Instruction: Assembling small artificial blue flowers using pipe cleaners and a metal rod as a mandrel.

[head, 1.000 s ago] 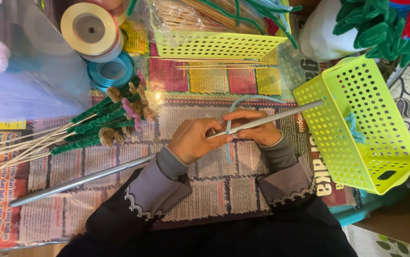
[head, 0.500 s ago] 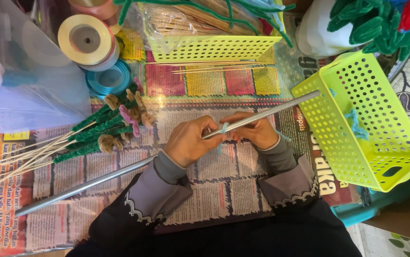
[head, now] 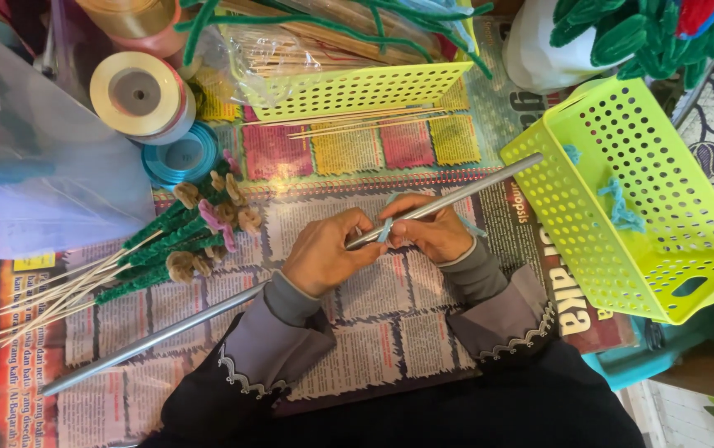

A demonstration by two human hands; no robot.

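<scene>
A long grey metal rod [head: 166,330] lies slanted across the newspaper, from lower left to the yellow basket [head: 709,241] at upper right. My left hand [head: 324,253] grips the rod near its middle. My right hand [head: 430,228] pinches a light blue pipe cleaner [head: 386,228] that is wrapped around the rod between both hands; a blue end sticks out past my right wrist. Both sleeves are grey.
Green-stemmed pipe cleaner flowers on wooden sticks [head: 158,249] lie at left. Ribbon rolls [head: 137,91] and a blue tape roll [head: 181,156] sit behind them. A second yellow basket [head: 365,87] holds sticks at the back. Blue pipe cleaner pieces [head: 618,207] rest in the right basket.
The loose loop of blue pipe cleaner above the rod has been drawn in tight around it. My hands have closed together on the rod.
</scene>
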